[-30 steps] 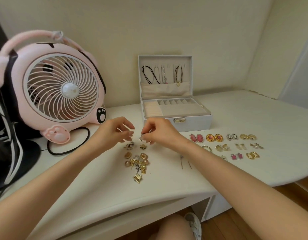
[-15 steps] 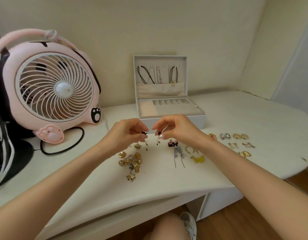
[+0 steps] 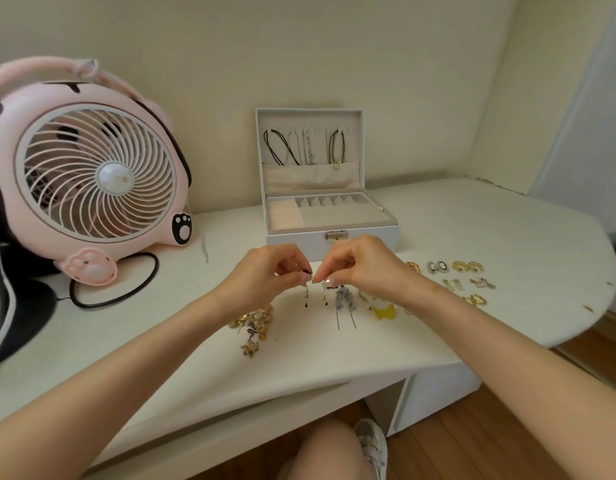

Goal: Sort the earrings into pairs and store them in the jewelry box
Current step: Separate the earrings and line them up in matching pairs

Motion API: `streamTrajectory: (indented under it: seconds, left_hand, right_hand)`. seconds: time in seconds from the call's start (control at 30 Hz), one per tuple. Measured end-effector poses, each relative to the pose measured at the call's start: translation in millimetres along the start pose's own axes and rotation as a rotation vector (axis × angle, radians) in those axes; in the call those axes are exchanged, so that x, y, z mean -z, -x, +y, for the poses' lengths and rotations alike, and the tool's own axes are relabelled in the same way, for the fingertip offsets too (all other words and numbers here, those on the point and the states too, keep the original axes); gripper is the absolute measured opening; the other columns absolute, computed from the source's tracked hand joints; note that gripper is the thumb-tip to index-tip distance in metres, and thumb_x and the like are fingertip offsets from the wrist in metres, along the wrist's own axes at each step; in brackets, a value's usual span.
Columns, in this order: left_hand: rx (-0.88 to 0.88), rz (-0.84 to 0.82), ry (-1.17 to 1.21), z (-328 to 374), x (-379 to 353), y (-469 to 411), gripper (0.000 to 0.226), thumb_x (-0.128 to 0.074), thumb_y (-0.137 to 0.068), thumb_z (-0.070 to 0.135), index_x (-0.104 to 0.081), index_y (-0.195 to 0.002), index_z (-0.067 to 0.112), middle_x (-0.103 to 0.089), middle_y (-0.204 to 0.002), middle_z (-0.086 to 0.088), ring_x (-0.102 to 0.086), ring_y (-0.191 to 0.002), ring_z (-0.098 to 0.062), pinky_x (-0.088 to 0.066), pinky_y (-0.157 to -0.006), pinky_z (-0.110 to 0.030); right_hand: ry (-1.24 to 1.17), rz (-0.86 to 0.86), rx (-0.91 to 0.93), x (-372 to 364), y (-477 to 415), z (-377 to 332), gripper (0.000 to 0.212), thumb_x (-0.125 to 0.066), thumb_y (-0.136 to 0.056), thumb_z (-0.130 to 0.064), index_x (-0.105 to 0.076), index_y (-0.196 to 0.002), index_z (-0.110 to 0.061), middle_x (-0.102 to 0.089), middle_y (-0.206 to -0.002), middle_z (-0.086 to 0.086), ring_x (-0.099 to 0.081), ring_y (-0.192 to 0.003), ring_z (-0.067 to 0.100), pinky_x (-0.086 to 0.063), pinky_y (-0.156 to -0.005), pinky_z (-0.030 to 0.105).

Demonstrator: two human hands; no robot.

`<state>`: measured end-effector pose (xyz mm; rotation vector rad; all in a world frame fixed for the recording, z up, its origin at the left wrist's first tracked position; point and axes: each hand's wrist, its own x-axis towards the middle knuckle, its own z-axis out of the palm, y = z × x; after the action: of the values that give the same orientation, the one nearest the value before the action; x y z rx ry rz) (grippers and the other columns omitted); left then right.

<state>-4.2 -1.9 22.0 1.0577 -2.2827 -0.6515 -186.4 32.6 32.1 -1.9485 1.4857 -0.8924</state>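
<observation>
Pinching two dark drop earrings [image 3: 306, 296] just above the middle of the bench [image 3: 473, 220], one between thumb and fingers of the left hand [image 3: 265, 277], its match likewise in the right hand [image 3: 363, 268]; remaining fingers curled in, tips of both hands nearly touching.

Judging by the layout, somewhere past midway in the sorting. Laid out at 3 o'clock of the hands, rows of sorted pairs [image 3: 453, 277] in gold and silver. Just under the right hand, a blue-grey tassel pair [image 3: 344, 303] beside a yellow piece [image 3: 384, 311]. Left to sort at 7 o'clock, a tangled gold heap [image 3: 254, 323].

Storing apparently not begun: at 12 o'clock, jewelry box [image 3: 299, 239] open, tray compartments looking bare, only necklaces [image 3: 299, 147] hanging in the lid.

Further out: pink fan [image 3: 92, 168] at 9 o'clock with black cable [image 3: 126, 292], cream walls, wooden floor [image 3: 473, 445] at 5 o'clock.
</observation>
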Motion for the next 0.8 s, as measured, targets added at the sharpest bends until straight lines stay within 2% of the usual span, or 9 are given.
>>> streamTrajectory:
  seconds: [0.07,0.2,0.3,0.43,0.53,0.67,0.73,0.8]
  left_hand:
    - [-0.009,-0.01,0.002,2.6,1.1,1.6,0.004,-0.065,-0.085,0.025,-0.066,-0.087,0.022,-0.065,-0.077,0.012,-0.057,-0.073,-0.002,-0.041,-0.064,-0.009]
    - [0.003,-0.074,0.077,8.7,3.5,8.3,0.003,-0.066,-0.084,0.024,-0.067,-0.086,0.021,-0.068,-0.075,0.009,-0.058,-0.068,0.003,-0.043,-0.064,-0.008]
    - [0.034,-0.119,0.134,11.6,2.4,13.4,0.005,-0.067,-0.083,0.023,-0.066,-0.086,0.02,-0.07,-0.075,0.007,-0.061,-0.068,0.004,-0.045,-0.064,-0.008]
    - [0.084,-0.129,0.086,7.9,-7.2,12.2,0.008,-0.068,-0.082,0.022,-0.065,-0.086,0.016,-0.071,-0.077,0.005,-0.063,-0.073,-0.003,-0.049,-0.071,-0.023]
    - [0.097,-0.109,0.007,0.3,-15.2,5.9,0.008,-0.068,-0.081,0.022,-0.066,-0.086,0.016,-0.068,-0.082,0.003,-0.061,-0.078,-0.013,-0.047,-0.076,-0.028]
    - [0.115,-0.063,-0.064,-10.9,-20.0,-5.3,0.009,-0.067,-0.082,0.025,-0.065,-0.086,0.017,-0.067,-0.087,0.002,-0.057,-0.08,-0.015,-0.047,-0.077,-0.032]
    - [0.12,-0.048,-0.093,-15.6,-21.4,-10.7,0.011,-0.067,-0.083,0.027,-0.065,-0.087,0.017,-0.065,-0.086,0.004,-0.055,-0.077,-0.012,-0.047,-0.076,-0.032]
    - [0.121,-0.04,-0.123,-18.9,-23.0,-15.4,0.012,-0.066,-0.083,0.029,-0.065,-0.087,0.018,-0.063,-0.083,0.006,-0.054,-0.075,-0.01,-0.047,-0.075,-0.032]
  right_hand:
    - [-0.018,-0.011,-0.002,1.2,3.8,-0.4,0.023,-0.073,-0.072,0.005,-0.073,-0.083,-0.015,-0.071,-0.082,0.003,-0.068,-0.078,0.014,-0.056,-0.078,0.026]
    - [-0.115,-0.056,-0.012,3.0,10.7,0.0,0.035,-0.071,-0.07,0.01,-0.063,-0.088,-0.019,-0.07,-0.08,0.002,-0.066,-0.07,0.012,-0.056,-0.077,0.036]
    - [-0.138,-0.091,-0.028,2.3,13.4,1.1,0.045,-0.069,-0.071,0.011,-0.056,-0.097,-0.023,-0.068,-0.08,0.0,-0.064,-0.069,0.012,-0.054,-0.075,0.035]
    - [-0.082,-0.099,-0.053,-5.5,11.9,4.1,0.059,-0.067,-0.072,0.011,-0.05,-0.117,-0.024,-0.065,-0.083,-0.001,-0.065,-0.075,0.013,-0.055,-0.079,0.038]
    - [-0.035,-0.092,-0.068,-12.3,6.6,7.4,0.071,-0.067,-0.071,0.011,-0.044,-0.13,-0.022,-0.062,-0.088,-0.001,-0.064,-0.076,0.011,-0.055,-0.078,0.034]
    - [0.057,-0.075,-0.09,-16.2,-4.5,11.2,0.082,-0.064,-0.073,0.012,-0.035,-0.139,-0.027,-0.059,-0.099,-0.001,-0.064,-0.084,0.009,-0.051,-0.059,0.018]
    - [0.104,-0.058,-0.091,-18.1,-10.9,13.0,0.084,-0.062,-0.074,0.012,-0.033,-0.14,-0.031,-0.058,-0.101,-0.003,-0.064,-0.085,0.007,-0.052,-0.055,0.021]
    - [0.17,-0.04,-0.074,-21.1,-17.1,14.7,0.084,-0.061,-0.074,0.011,-0.032,-0.14,-0.032,-0.057,-0.103,-0.004,-0.064,-0.085,0.006,-0.053,-0.059,0.025]
